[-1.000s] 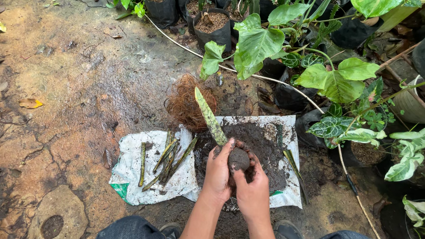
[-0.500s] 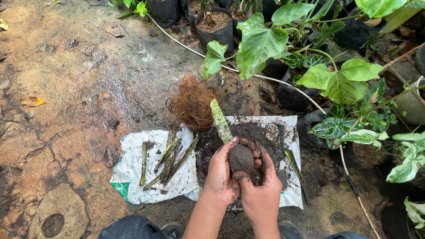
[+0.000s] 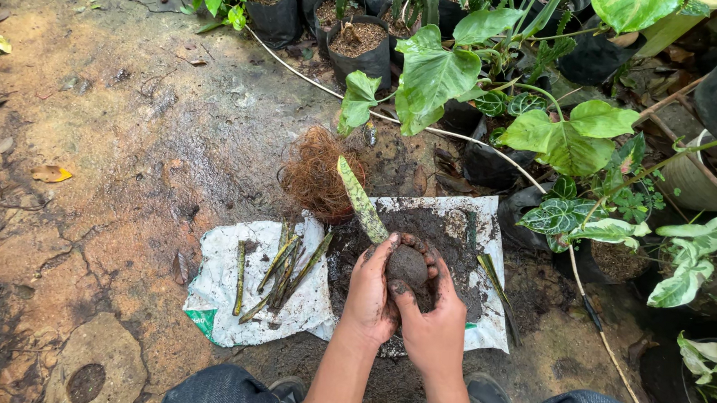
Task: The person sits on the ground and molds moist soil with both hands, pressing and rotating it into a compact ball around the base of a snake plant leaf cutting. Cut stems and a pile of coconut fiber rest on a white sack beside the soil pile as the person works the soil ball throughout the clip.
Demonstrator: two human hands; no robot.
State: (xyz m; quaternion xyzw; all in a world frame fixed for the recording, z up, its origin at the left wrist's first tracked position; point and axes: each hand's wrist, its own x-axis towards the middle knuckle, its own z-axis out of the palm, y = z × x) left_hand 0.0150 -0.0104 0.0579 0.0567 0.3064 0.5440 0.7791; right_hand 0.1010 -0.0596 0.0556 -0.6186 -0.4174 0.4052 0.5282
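Both hands cup a dark ball of soil point(image 3: 407, 265) over a white sheet point(image 3: 223, 288) spread on the ground. My left hand point(image 3: 374, 296) wraps the ball from the left, and my right hand point(image 3: 434, 316) closes over it from the right and below. A mottled green cutting point(image 3: 361, 199) sticks up and to the left out of the ball. Loose dark soil point(image 3: 447, 235) is heaped on the right part of the sheet. Several more green cuttings point(image 3: 281, 271) lie on the left part.
A clump of brown fibre point(image 3: 315, 175) sits just beyond the sheet. Black pots point(image 3: 367, 46) and leafy plants point(image 3: 566, 135) crowd the far side and right. A thin hose point(image 3: 476, 146) runs across. My knees point(image 3: 218, 390) frame the bottom edge; wet stone ground point(image 3: 108, 147) lies left.
The hands have shifted slightly on the soil ball, pressing and turning it; the cutting leans more upright to the left. Nothing else has moved.
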